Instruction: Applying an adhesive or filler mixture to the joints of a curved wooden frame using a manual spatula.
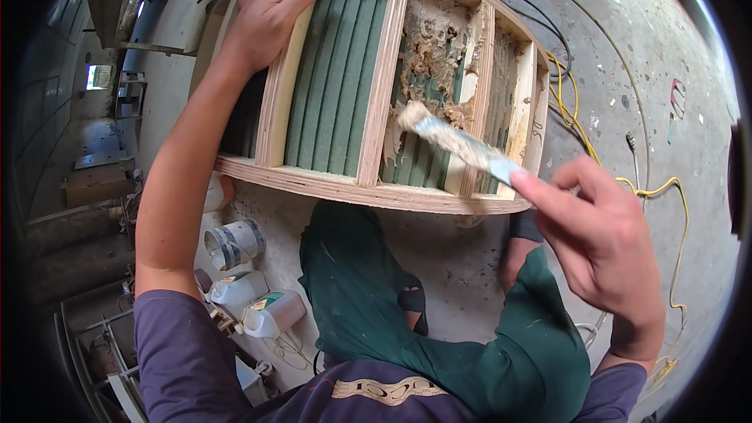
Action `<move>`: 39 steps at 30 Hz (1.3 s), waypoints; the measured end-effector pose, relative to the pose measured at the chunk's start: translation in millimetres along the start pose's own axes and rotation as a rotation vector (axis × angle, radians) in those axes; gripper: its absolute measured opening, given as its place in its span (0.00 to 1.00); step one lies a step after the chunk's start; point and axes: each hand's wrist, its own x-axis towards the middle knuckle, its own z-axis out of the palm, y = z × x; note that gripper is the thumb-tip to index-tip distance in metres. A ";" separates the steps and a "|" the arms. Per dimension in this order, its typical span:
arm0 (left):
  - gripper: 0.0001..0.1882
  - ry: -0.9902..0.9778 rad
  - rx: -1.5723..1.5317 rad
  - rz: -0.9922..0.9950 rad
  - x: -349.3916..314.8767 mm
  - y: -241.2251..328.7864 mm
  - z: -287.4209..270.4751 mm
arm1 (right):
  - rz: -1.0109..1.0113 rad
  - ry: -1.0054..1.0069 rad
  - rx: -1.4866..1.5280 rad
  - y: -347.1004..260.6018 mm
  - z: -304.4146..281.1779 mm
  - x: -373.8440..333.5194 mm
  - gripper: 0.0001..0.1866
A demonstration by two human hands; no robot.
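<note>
A curved plywood frame (368, 180) with cross ribs stands in front of me, tilted. Ribbed green slats (337, 78) line its inside. My left hand (270, 8) grips the frame at its far left, thumb stretched along the rim and fingers over the wood. Between two ribs right of the middle, lumpy tan paste (435, 35) clings to the slats. A narrow, light-blue tool (462, 145) caked with the same paste is held by my right hand (599, 231). The tool's clotted end lies over the pasted bay; whether it touches cannot be told.
Yellow cable (576, 121) and dark hoses cross the concrete floor (619, 16) at right. A stained bucket (235, 243) and a whitish plastic jug (274, 313) stand at lower left, near metal racks. My green-trousered legs (345, 266) are below the frame.
</note>
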 end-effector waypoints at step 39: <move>0.21 0.002 -0.049 -0.156 -0.9 26.0 -10.0 | 0.099 -0.042 -0.135 -33.2 -11.1 12.7 0.25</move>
